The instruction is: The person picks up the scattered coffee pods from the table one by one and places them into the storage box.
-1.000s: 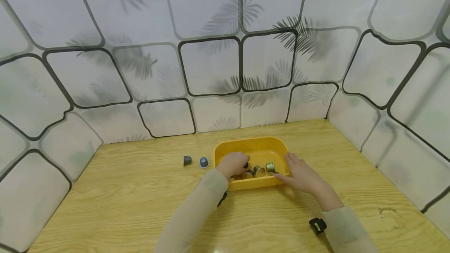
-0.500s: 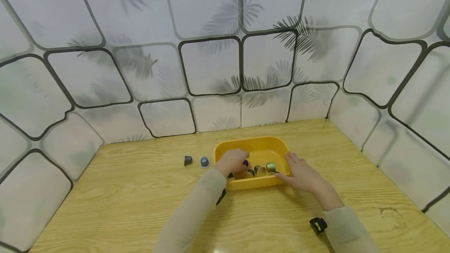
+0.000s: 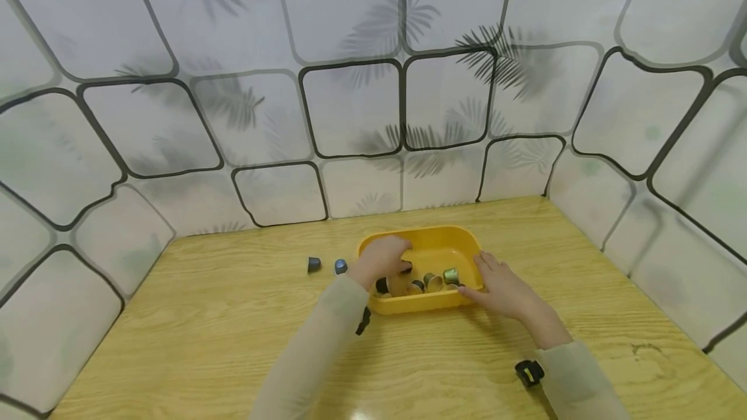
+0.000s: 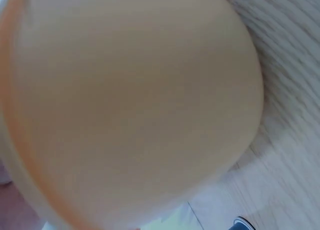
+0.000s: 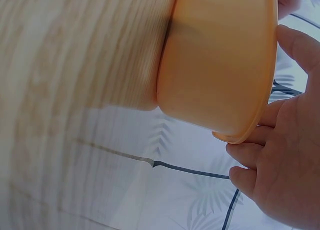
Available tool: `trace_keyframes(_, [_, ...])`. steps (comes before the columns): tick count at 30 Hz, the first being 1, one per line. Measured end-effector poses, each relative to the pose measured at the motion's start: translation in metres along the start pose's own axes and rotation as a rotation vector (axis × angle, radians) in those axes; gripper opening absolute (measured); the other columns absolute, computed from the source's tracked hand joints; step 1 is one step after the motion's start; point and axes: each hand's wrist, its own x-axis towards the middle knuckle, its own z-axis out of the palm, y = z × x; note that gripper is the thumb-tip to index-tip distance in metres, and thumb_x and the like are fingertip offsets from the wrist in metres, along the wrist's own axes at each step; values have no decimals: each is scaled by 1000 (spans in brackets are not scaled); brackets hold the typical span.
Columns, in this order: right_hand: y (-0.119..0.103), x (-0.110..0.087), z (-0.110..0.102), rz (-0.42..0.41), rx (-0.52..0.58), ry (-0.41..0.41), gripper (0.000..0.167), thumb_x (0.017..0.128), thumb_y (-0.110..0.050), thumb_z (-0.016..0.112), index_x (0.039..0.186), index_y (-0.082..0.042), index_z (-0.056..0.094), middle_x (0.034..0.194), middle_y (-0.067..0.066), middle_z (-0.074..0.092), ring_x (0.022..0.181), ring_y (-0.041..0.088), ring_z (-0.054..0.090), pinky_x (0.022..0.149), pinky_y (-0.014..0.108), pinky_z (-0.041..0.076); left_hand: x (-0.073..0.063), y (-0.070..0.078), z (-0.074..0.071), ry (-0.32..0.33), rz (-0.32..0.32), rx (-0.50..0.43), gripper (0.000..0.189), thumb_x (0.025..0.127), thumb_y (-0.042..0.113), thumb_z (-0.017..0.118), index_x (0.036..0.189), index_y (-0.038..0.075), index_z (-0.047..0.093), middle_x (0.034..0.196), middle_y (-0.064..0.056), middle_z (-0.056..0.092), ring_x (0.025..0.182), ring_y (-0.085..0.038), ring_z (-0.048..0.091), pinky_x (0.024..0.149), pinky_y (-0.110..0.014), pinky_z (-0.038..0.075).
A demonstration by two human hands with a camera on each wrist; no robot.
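A yellow plastic bin stands on the table with several coffee capsules inside. In the head view, my left hand reaches over its left side, and a dark coffee capsule shows at the thumb and fingertips. The bin's wall fills most of the left wrist view, hiding that hand's fingers. To the right of the left hand lie a green capsule and other dark ones. My right hand rests on the bin's right front corner, thumb at the front rim and fingers along the right rim.
Left of the bin, a dark grey capsule lies on its side, near a blue capsule standing on its rim. The wooden table meets a patterned wall covering at the back and sides.
My left hand has risen slightly inside the bin, its index finger farther from the thumb, and the dark capsule beside it is a little higher. The right hand keeps its place on the rim.
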Motion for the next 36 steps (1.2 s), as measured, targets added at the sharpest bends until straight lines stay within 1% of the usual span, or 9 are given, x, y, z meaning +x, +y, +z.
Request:
trace_keyframes(6, [-1,0,-1,1,0,-1,86,85,-54,47,131,15,25,136,33,18,122,48,19,97,57,17,-7,-12,-2,31,-2,-19,37,85,24,61,117,5,56,112,-6,58,101,-19,54,86,-31,42])
trace_keyframes(13, [0,1,1,-3,1,1,85,85,-53,48,131,15,25,135,34,19,123,47,20,98,56,16,-23,-30,-4,83,-18,-55,38,84,22,62,117,4,56,112,-8,58,102,-21,53,87,-34,42])
trace_keyframes(19, [1,1,1,-9,-5,8,84,85,-52,48,130,16,26,135,34,20,123,46,21,98,56,17,-41,-45,-9,115,-67,-110,40,83,21,63,117,2,55,114,-10,57,104,-24,53,88,-37,41])
trace_keyframes(27, [0,0,1,-7,6,-1,85,85,-52,48,131,16,25,136,34,18,123,47,19,98,56,16,-63,-70,-4,178,-145,-139,36,82,21,64,112,1,57,109,-11,58,99,-25,54,84,-38,43])
trace_keyframes(32, [0,1,2,-7,11,0,84,85,-51,49,131,16,24,136,34,17,123,46,18,98,56,16,-74,-83,-2,198,-166,-161,37,82,19,64,112,-1,57,109,-12,58,97,-26,55,83,-39,43])
trace_keyframes(36, [1,1,3,-9,7,5,84,85,-50,49,131,15,25,136,34,18,123,46,18,98,56,16,-80,-88,-2,199,-187,-168,37,82,20,64,112,-1,57,110,-13,58,99,-26,54,84,-39,43])
